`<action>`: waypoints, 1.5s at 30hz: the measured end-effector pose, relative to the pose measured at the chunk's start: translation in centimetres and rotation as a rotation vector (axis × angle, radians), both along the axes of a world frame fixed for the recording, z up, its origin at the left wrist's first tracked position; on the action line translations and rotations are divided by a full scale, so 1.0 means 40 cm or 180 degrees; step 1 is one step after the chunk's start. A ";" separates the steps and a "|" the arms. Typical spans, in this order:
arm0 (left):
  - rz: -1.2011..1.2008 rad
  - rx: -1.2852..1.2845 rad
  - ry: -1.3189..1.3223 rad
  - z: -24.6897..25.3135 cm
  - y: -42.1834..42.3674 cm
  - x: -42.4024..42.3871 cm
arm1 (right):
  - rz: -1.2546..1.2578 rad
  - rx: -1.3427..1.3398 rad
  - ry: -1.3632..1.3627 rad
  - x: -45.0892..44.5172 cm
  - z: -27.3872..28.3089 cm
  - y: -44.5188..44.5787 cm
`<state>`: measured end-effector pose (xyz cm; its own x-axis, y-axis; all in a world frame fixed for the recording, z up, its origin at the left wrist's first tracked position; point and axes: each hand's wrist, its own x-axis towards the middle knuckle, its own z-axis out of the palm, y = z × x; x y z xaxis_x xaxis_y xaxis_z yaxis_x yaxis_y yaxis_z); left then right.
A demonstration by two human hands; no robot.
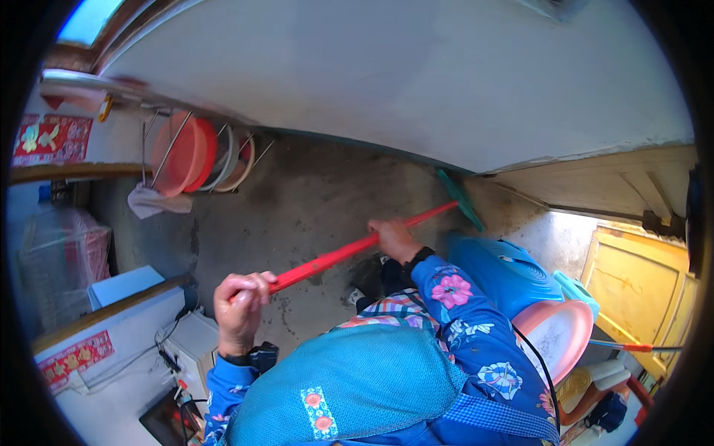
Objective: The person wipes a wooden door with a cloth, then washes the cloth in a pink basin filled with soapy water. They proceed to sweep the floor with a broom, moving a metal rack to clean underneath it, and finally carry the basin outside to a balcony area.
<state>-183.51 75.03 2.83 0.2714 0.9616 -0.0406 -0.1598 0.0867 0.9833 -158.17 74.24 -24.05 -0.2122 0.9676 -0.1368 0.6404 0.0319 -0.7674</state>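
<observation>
My left hand (241, 309) is wrapped around the near end of a long red handle (329, 259). Farther along the same handle, my right hand (395, 240) grips it. The handle slants across in front of me to a narrow green head (462, 200) low by the wall base. Whether that head is a broom or a squeegee, I cannot tell. Beneath the handle lies a dark, stained concrete floor (240, 245).
A metal rack holds several basins (175, 153), with a cloth (156, 200) hanging at its foot. To my right stand a blue plastic tub (505, 276) and a pink basin (574, 329). A white cabinet (189, 337) is at left, a yellow door (636, 284) at far right.
</observation>
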 end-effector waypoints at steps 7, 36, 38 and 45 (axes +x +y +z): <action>0.0555 0.0643 0.0502 0.191 -0.116 -0.147 | 0.0753 0.0476 0.0419 -0.272 0.158 0.119; 0.1463 0.0816 0.0547 -0.034 -0.281 -0.615 | 0.1453 0.1024 0.0252 -0.867 -0.068 0.170; 0.1737 0.0808 0.0571 0.021 -0.321 -0.672 | 0.1655 0.0922 0.0609 -0.961 -0.042 0.102; 0.1913 0.1220 0.0790 0.318 -0.399 -0.758 | 0.2920 -0.0033 0.0643 -1.109 0.283 -0.016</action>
